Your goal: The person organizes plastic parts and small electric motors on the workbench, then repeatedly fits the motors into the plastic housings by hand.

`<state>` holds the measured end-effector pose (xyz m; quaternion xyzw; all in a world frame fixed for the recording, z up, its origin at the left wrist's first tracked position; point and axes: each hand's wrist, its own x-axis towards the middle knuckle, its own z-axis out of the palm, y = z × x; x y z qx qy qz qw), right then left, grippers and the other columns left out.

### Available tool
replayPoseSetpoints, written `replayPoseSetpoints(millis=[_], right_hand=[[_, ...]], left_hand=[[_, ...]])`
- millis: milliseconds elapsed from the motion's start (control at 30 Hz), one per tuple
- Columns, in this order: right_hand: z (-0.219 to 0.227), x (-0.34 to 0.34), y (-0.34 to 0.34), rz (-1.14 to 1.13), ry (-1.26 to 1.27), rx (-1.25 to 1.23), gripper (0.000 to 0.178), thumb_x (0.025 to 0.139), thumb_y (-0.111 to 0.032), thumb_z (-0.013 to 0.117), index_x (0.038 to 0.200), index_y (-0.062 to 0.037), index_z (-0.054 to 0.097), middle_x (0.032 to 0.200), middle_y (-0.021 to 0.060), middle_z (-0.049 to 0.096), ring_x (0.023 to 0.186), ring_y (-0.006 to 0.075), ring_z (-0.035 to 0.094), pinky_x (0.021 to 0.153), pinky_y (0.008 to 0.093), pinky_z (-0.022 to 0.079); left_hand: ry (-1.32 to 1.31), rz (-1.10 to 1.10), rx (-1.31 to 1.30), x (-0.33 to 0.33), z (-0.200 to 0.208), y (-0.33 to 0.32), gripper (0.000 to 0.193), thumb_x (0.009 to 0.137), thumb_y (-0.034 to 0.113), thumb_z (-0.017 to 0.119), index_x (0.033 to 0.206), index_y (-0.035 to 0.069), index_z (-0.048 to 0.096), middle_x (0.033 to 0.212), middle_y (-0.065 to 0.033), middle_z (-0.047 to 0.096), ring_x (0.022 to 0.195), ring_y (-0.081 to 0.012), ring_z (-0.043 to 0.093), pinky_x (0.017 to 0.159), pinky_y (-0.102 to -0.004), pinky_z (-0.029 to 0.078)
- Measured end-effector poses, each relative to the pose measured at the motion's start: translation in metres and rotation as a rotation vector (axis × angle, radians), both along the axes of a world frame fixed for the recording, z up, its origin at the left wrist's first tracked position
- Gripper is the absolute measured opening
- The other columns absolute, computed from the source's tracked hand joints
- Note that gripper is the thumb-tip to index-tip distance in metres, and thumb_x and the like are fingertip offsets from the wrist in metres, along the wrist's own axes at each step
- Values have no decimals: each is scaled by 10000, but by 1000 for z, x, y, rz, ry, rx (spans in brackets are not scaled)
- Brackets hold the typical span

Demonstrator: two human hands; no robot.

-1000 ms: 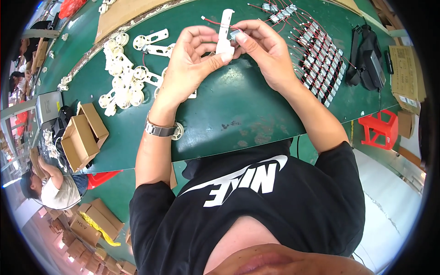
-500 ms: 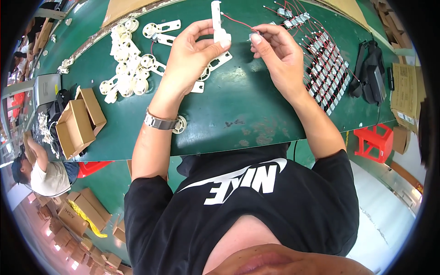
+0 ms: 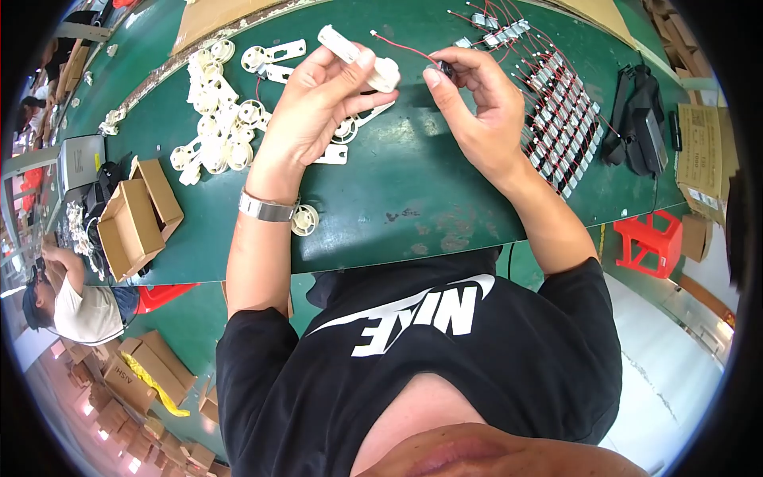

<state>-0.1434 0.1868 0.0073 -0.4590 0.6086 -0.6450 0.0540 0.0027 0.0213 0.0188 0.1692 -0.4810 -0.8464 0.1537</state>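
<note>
My left hand (image 3: 306, 115) grips a white plastic housing (image 3: 340, 46) with a long arm and a rounded end, tilted above the table. Between the thumb and fingers of my right hand (image 3: 489, 107) is a small dark motor (image 3: 446, 70). From it a thin red wire (image 3: 401, 45) runs toward the housing and ends in a small white connector. Housing and motor are apart. Under and left of my left hand lie several more white plastic housings (image 3: 213, 123). Right of my right hand, silver motors (image 3: 566, 119) with red wires lie in rows.
The green table (image 3: 358, 230) has a white wheel-shaped part (image 3: 304, 220) by my left wrist. An open cardboard box (image 3: 127, 230) stands at left, a black bag (image 3: 638, 123) at right. A red stool (image 3: 648, 245) is beyond the near edge; another person (image 3: 83, 314) sits far left.
My left hand has moved slightly left and turned the housing from upright to tilted, its long arm now pointing up-left. My right hand has turned the motor, showing its dark end.
</note>
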Motion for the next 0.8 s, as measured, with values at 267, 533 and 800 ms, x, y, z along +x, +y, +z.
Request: replayPoseSetpoints(millis=[267,533,800], right_hand=[[13,9,5,-24,242,131,204,859,-40,793,1037,-9,699,817,65,652,688,146,620,622,284,508],[15,10,6,-50,319,180,208,841,-27,794,1024,-10,696,823,92,647,685,198,637,613,312,527],[15,10,5,-16,278,136,201,876,-23,780,1063,-6,707,867,96,667,726,188,665,635,306,547]], left_hand=[[-65,176,-55,-3,1,3,358,1098,249,535,1256,-59,624,1183,-188,689,1078,-289,722,947,-435,634],[-89,201,-141,-6,7,11,397,1090,248,556,1336,-59,612,1163,-168,684,1068,-277,724,923,-414,642],[-108,190,-217,-10,4,23,398,1074,246,604,1376,-12,615,1233,-115,674,1048,-205,716,906,-358,642]])
